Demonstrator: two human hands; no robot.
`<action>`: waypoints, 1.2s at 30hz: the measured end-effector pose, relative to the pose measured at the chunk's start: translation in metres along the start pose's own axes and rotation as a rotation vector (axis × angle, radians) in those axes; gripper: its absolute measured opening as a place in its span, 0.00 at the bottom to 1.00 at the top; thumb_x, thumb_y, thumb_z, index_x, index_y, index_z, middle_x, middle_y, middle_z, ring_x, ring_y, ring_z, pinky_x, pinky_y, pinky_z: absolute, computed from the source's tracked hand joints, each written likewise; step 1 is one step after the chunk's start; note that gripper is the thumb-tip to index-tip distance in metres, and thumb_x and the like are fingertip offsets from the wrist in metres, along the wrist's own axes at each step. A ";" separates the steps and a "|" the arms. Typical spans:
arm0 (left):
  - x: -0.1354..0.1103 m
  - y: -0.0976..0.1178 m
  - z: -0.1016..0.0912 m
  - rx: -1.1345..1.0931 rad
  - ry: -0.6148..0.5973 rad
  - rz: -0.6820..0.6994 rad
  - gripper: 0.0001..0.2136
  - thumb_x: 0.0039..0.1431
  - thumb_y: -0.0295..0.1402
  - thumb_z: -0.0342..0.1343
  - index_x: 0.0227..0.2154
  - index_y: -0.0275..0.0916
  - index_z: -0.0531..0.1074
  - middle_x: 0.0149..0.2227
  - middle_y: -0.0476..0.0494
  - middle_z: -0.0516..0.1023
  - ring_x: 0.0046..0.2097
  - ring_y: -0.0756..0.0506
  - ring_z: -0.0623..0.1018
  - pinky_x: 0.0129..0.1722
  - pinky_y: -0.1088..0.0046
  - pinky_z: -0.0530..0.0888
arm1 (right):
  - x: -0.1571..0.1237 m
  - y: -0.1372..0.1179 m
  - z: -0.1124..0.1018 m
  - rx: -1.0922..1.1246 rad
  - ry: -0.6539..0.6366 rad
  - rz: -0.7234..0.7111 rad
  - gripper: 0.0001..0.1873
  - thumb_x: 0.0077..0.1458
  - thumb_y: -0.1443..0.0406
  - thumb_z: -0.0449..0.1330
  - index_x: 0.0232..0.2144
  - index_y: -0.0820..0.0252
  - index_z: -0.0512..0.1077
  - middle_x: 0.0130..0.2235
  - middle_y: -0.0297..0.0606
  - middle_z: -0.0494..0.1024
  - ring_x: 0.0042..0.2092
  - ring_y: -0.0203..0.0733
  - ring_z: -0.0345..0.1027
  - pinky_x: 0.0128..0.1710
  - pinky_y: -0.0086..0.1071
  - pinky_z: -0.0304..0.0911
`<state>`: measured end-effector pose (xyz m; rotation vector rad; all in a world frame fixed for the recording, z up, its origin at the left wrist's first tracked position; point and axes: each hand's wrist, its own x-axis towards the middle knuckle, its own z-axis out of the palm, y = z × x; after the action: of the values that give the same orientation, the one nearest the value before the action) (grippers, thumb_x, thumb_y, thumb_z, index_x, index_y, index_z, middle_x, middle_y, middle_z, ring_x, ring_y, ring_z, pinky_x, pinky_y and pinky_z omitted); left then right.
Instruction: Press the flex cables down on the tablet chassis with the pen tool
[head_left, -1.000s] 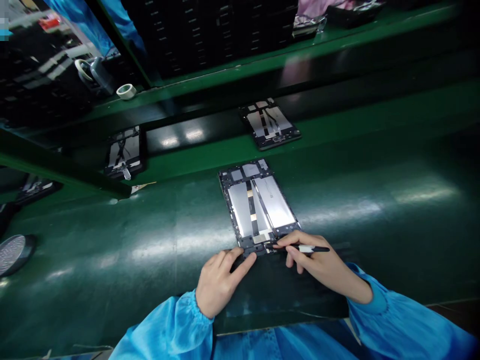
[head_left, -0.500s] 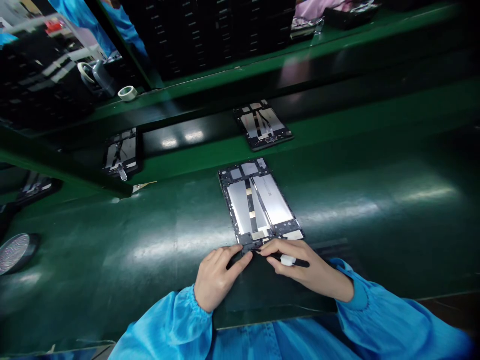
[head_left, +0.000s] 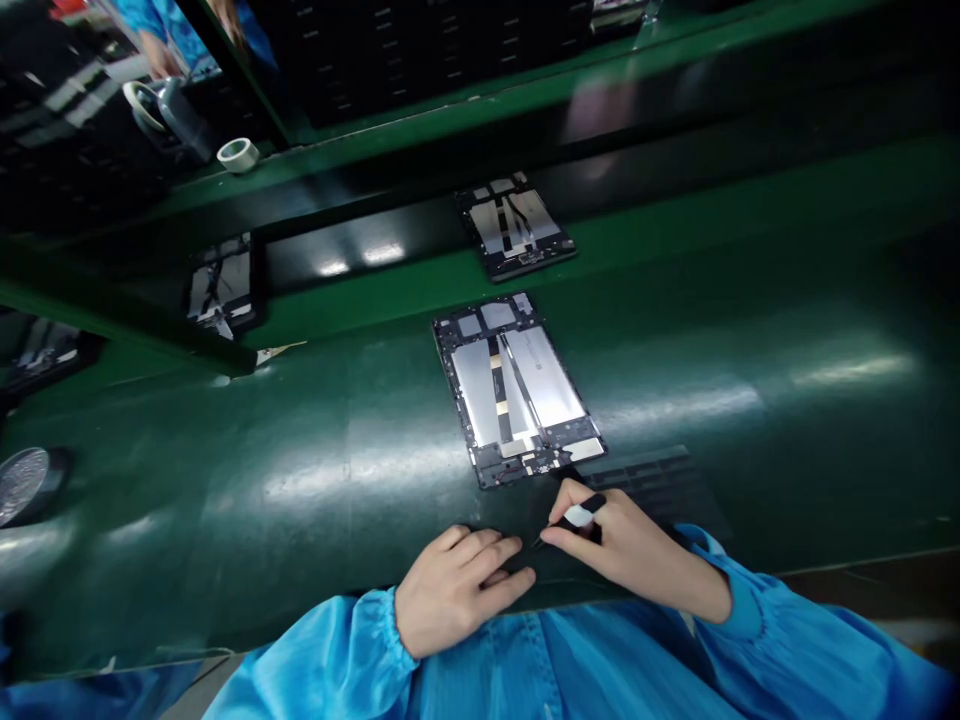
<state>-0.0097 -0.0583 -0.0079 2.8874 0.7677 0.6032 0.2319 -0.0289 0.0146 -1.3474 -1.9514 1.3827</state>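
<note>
An opened tablet (head_left: 517,385) lies on the green mat, its back off and its silver battery, black ribbon cables and lower circuit board exposed. Just below its near edge, my right hand (head_left: 611,540) grips black tweezers (head_left: 579,516) with a white band; their tips point down-left at the mat. My left hand (head_left: 465,585) rests on the mat near the bench's front edge, fingers loosely stretched and holding nothing visible. Neither hand touches the tablet.
A second opened tablet (head_left: 516,228) lies behind, and another (head_left: 221,285) is on the left beyond a green post (head_left: 135,315). A tape roll (head_left: 238,155) sits on the back ledge. A round dish (head_left: 30,485) stands at far left. Another person's arm (head_left: 157,50) shows behind.
Both hands have drawn back from the tablet's lower edge toward me, the right one still with the tweezers. The tablet's lower board is now uncovered. The view has tilted slightly down.
</note>
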 end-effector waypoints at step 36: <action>0.013 -0.038 -0.001 0.026 0.220 -0.270 0.08 0.65 0.26 0.55 0.45 0.37 0.74 0.45 0.44 0.80 0.41 0.46 0.76 0.41 0.69 0.74 | 0.093 -0.019 -0.032 0.346 -0.173 0.141 0.13 0.53 0.56 0.62 0.30 0.58 0.65 0.22 0.36 0.78 0.25 0.43 0.77 0.25 0.32 0.73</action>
<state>-0.0171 -0.0183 -0.0093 2.6994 1.1779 0.8888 0.2044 0.0664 0.0261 -1.2528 -1.6398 1.8588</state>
